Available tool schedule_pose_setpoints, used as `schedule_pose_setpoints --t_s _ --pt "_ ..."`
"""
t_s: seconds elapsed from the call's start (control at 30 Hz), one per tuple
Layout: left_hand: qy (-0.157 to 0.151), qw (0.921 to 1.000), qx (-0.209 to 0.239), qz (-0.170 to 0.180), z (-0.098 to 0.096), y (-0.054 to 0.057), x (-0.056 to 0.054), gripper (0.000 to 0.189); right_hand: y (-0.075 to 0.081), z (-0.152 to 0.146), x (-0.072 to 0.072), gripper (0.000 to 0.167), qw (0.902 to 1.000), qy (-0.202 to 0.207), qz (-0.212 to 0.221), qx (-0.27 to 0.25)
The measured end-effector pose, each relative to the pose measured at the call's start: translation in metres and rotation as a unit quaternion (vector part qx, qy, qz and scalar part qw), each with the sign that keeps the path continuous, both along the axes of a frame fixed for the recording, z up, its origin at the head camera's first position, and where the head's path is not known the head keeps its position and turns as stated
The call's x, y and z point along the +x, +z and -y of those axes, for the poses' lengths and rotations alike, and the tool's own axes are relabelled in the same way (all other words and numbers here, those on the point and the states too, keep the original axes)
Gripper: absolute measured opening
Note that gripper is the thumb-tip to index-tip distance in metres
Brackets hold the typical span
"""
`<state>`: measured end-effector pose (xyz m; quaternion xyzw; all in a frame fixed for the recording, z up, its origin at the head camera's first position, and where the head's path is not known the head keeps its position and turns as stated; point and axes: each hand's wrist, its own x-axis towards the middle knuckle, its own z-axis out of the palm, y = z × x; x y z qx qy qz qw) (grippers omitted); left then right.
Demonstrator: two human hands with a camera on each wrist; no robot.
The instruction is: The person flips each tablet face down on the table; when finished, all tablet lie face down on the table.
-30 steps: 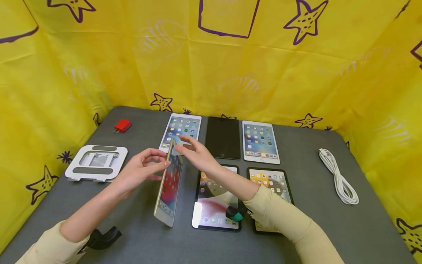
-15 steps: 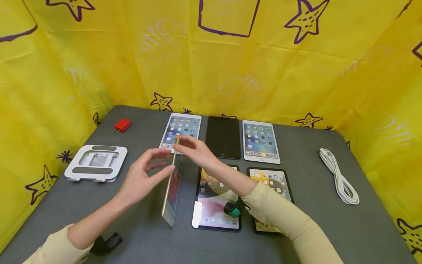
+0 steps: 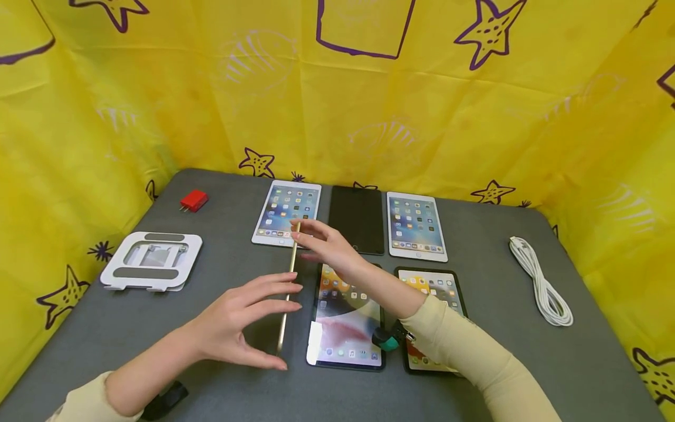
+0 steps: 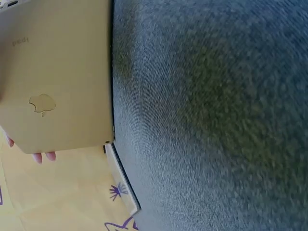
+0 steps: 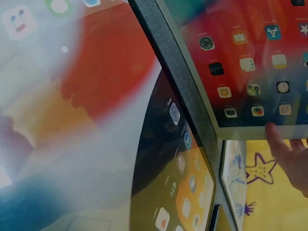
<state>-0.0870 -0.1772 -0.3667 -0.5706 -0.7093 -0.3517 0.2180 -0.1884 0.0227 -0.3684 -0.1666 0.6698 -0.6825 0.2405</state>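
Turned edge-on since earlier, the gold iPad (image 4: pixel 62 72) is being pinched mid-frame by the right hand (image 3: pixel 332 249); the left hand (image 3: pixel 245 316) is spreading its fingers alongside. Turning seems underway, likely calling for two-handed support.

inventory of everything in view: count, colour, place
Gold-backed tablet: 1, gold and white, centre, on edge
White-framed tablets: 2, white, back row ends
Dark-screen tablet: 1, black, back row middle
Black-framed tablets: 2, black, front row
Plug: 1, red, back left
Flat stand: 1, white with grey pads, left
Coiled cable: 1, white, right
Table: 1, dark grey, underneath
Patterned cloth: 1, yellow, back and sides
Sleeves: 2, beige, both arms
Wrist devices: 2, black, one part teal, at wrists
Left hand: 1, bare, fingers spread by that tablet on edge, near end
Right hand: 1, bare, gripping its far end
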Motion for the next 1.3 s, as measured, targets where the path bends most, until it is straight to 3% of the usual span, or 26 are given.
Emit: schedule_pose_setpoints --t_s 0.17,0.33,0.6,0.77,1.0,1.13,1.3 --pt "0.003 0.9991 -0.003 -0.042 -0.006 -0.002 -0.001 0.069 -0.002 -0.007 0.002 0.046 0.9992 0.005 0.018 -0.035" --pt "0.003 0.9985 -0.013 -0.053 -0.011 -0.004 -0.001 0.062 -0.004 -0.013 0.005 0.045 0.9975 -0.008 0.04 -0.058" --pt "0.017 0.9942 -0.096 -0.044 -0.009 -0.011 0.001 0.053 -0.017 -0.017 0.005 0.049 0.9915 -0.005 0.094 -0.089" --pt "0.018 0.9854 -0.166 -0.033 -0.007 -0.017 0.001 0.047 -0.029 -0.019 0.002 0.047 0.9951 -0.024 0.091 -0.032" --pt "0.03 0.9644 -0.263 -0.003 -0.002 -0.025 0.001 0.045 -0.04 -0.018 -0.004 0.045 0.9966 -0.024 0.066 0.042" --pt "0.036 0.9555 -0.292 0.02 -0.001 -0.03 0.0 0.047 -0.043 -0.017 -0.008 0.045 0.9951 -0.015 0.019 0.095" --pt "0.035 0.9503 -0.308 0.033 0.001 -0.034 -0.001 0.047 -0.043 -0.017 -0.015 0.042 0.9817 0.01 -0.052 0.183"
